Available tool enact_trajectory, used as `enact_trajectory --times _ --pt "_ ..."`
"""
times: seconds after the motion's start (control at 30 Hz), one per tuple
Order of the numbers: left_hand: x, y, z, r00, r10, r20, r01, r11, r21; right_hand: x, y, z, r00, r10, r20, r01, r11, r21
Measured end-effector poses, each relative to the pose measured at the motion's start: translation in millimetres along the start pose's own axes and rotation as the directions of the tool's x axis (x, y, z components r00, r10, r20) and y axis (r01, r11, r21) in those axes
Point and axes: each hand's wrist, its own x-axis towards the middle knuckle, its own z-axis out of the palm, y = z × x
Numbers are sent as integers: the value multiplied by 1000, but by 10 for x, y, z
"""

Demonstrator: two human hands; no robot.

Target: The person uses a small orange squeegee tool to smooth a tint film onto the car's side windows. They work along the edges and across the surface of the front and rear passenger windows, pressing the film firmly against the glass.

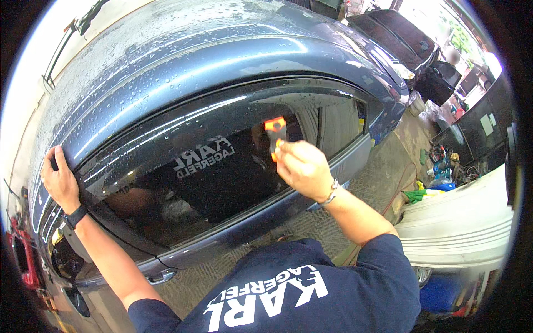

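A dark blue car (161,91) with water drops on its roof stands in front of me. My right hand (304,170) is closed round the handle of a small scraper (275,129) with an orange head and dark body. The scraper is held over the tinted side window (222,161), tilted, and whether its edge touches the glass I cannot tell. At the left, my left hand (60,180) rests on the car's roof edge above the window, fingers stretched out. A dark patch shows between its thumb and fingers; what that is I cannot make out.
A door handle (161,276) sticks out below the window. Another dark car (391,39) stands at the far right. Tools and cables (441,166) lie near a large pale panel (455,222) on the right. A red hose (401,191) runs along the floor.
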Motion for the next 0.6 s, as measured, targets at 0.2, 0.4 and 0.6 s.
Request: enact_trajectory --times 0.2,0.4,0.6 --pt "-4 -12 -24 1000 7 -20 -7 1000 8 304 67 112 999 10 -47 -10 1000 10" --pt "-11 52 -8 1000 9 -11 -9 1000 -27 -11 -271 51 994 -1 112 -7 998 66" --pt "8 -12 -42 1000 18 -12 -18 1000 -10 489 -68 194 999 0 -40 1 1000 30"
